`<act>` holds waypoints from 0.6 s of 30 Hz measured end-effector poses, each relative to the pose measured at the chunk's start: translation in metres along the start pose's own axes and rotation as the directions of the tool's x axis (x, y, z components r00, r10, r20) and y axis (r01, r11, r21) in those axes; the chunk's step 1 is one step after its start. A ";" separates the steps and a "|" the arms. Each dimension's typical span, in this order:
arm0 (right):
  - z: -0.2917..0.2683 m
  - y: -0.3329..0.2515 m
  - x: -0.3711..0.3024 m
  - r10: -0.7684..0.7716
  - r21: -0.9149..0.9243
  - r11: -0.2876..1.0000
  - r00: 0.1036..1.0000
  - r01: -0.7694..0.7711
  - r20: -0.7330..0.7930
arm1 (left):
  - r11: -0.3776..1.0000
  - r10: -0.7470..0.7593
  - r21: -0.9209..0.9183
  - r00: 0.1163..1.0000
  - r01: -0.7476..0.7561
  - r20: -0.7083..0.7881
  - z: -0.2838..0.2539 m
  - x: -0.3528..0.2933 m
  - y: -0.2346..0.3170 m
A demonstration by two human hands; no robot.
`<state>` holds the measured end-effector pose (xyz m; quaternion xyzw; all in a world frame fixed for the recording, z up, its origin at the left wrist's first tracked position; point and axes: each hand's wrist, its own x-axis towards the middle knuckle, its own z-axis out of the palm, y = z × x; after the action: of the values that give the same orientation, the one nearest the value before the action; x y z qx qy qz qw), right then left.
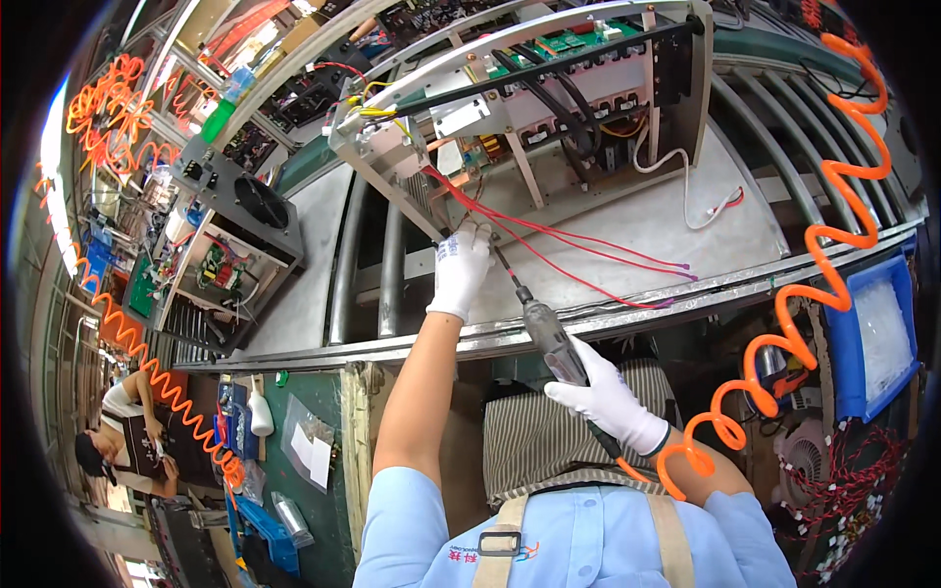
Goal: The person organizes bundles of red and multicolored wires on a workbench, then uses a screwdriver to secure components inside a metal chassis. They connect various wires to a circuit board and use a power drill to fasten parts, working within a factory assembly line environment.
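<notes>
My right hand (613,404), in a white glove, is wrapped around a grey air screwdriver (551,338) with an orange hose at its tail. The driver's long bit slants up and left to my left hand (463,267), also gloved in white. Bent together at the lower left corner of an open metal chassis (414,211), the left fingers hide the bit's tip and whatever they pinch. Red wires (573,235) run out of the chassis just beside this hand. Green circuit boards (578,44) and black cables (554,93) sit inside the chassis.
A roller conveyor (760,127) with a metal plate carries the chassis. Another unit with a fan (260,203) stands at the left. An orange coiled hose (833,230) loops down the right side. A blue bin (879,338) sits far right. Another person (123,436) works at lower left.
</notes>
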<state>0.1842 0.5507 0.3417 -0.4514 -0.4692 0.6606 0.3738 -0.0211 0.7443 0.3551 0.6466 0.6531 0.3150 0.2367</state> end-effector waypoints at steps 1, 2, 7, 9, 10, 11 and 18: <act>0.002 -0.003 0.002 0.031 -0.016 0.999 1.000 -0.031 0.001 | 0.998 0.041 0.041 0.999 -0.040 -0.029 0.001 0.002 -0.005; 0.003 0.001 0.008 -0.015 -0.027 1.000 1.000 0.014 -0.021 | 0.993 0.088 0.081 0.994 -0.083 -0.058 0.003 0.004 -0.006; 0.006 -0.002 0.017 -0.025 -0.043 0.999 0.999 0.023 -0.031 | 0.992 0.127 0.032 0.987 -0.125 -0.095 0.017 0.005 -0.021; 0.008 0.004 0.019 -0.110 -0.039 0.993 0.992 0.107 -0.068 | 0.991 0.085 -0.094 0.990 -0.096 -0.109 0.021 0.005 -0.022; 0.007 0.004 0.019 -0.111 -0.051 0.993 0.992 0.107 -0.065 | 0.988 0.048 -0.140 0.992 -0.064 -0.113 0.022 0.006 -0.021; 0.007 0.004 0.020 -0.111 -0.064 0.992 0.992 0.107 -0.062 | 0.982 0.011 -0.185 0.993 -0.033 -0.115 0.023 0.006 -0.020; 0.006 0.015 0.021 -0.145 -0.096 0.986 0.988 0.139 -0.061 | 0.983 0.036 -0.174 0.989 -0.062 -0.145 0.029 0.014 -0.035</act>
<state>0.1713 0.5643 0.3230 -0.4556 -0.5168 0.5945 0.4145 -0.0250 0.7623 0.3116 0.6150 0.6213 0.4228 0.2388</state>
